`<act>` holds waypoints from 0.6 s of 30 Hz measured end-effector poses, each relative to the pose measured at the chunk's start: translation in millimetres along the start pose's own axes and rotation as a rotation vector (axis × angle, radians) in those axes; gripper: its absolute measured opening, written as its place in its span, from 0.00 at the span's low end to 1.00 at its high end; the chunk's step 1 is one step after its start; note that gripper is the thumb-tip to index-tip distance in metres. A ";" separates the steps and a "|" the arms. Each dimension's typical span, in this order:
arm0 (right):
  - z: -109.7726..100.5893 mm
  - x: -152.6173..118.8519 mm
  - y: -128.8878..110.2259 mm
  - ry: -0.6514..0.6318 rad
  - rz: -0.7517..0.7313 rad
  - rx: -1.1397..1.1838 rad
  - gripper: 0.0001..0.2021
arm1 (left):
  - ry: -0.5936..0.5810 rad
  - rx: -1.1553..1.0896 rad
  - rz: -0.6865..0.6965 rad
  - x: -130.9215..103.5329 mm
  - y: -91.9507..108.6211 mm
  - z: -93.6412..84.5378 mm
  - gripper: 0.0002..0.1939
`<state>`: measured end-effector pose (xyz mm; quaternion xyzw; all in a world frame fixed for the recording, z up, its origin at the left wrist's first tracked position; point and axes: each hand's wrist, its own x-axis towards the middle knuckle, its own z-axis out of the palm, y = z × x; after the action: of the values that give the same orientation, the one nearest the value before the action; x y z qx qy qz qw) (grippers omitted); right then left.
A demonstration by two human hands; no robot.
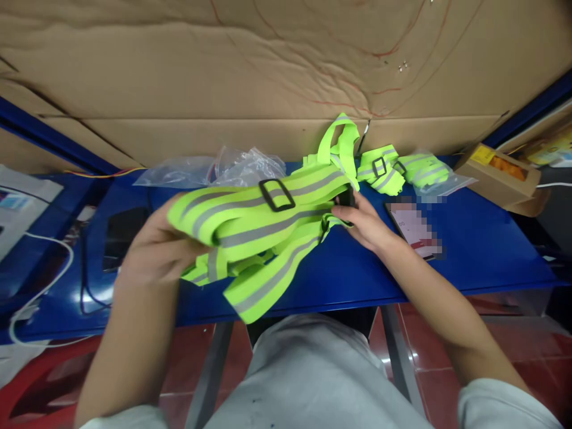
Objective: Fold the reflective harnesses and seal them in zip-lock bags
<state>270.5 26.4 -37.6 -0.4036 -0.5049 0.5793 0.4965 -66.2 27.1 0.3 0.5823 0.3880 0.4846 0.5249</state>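
Held between the two grips, raised above the near part of a glossy blue table (487, 250): long folded bundle of flat lime-yellow webbing with grey stripes (250, 220). Fitted on the upper layer, roughly midway from grip to grip: black rectangular open-frame buckle (283, 208).

Left grip (156, 244): curled around the rounded fold at the left end, probably to hold the layers together. Right grip (364, 223): closed with thumb and fingers on the opposite end of the same bundle, apparently to support the length and limit fanning. At the right fingertips: dark piece (346, 196), possibly another buckle, too covered for certainty. Hanging below, between the grips: loose striped strap tail (263, 295), apparently free of both.

Just beyond the right grip: upright lime-yellow strap loop (351, 146), against a creased brown cardboard backing (223, 89). Beyond and right of the right grip: compact lime-yellow strap bundle with black buckle (388, 179), then similar bundle in transparent plastic (429, 170), perhaps set at the back for working room. Near the right grip, on its right: smartphone with pale pinkish screen (411, 223), face up, presumably for easy viewing. Farther right: small brown cardboard box with orange contents (503, 182). Beyond and between the grips: crumpled transparent plastic bags (250, 167), likely within easy reach.
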 end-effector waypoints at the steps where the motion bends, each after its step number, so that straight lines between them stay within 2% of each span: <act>1: -5.7 2.2 -3.1 0.112 -0.114 -0.114 0.19 | -0.006 0.060 -0.017 1.8 -4.5 -1.5 0.24; 3: -12.7 3.5 -7.5 0.285 -0.294 -0.426 0.22 | 0.118 0.293 0.065 3.8 -13.0 1.7 0.24; 5: -12.9 1.0 -8.1 0.347 -0.376 -0.743 0.22 | 0.336 0.629 0.335 1.3 -18.4 14.4 0.21; 6: -10.8 -1.1 -6.8 0.327 -0.391 -0.868 0.22 | 0.408 0.795 0.501 -1.5 -19.4 24.0 0.21; 7: -7.5 -3.5 -4.6 0.279 -0.398 -0.958 0.23 | 0.374 0.934 0.625 -4.6 -19.3 35.2 0.21; 9: 1.2 -8.1 2.1 0.150 -0.403 -1.037 0.27 | 0.173 1.101 0.769 -9.3 -17.2 59.4 0.21; 12: 13.9 -12.9 12.5 -0.034 -0.380 -1.009 0.37 | -0.070 1.207 0.845 -6.1 -14.8 88.2 0.20; 15: 20.1 -15.4 17.8 -0.124 -0.349 -0.983 0.44 | -0.238 1.289 0.839 4.9 -18.3 98.0 0.14; 18: 19.2 -17.0 17.4 -0.175 -0.357 -0.996 0.43 | -0.286 1.343 0.836 12.3 -24.1 95.4 0.13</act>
<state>252.0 6.2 -52.2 -0.4483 -0.8190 0.2074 0.2919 30.7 20.0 -19.6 0.9272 0.2755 0.2248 -0.1177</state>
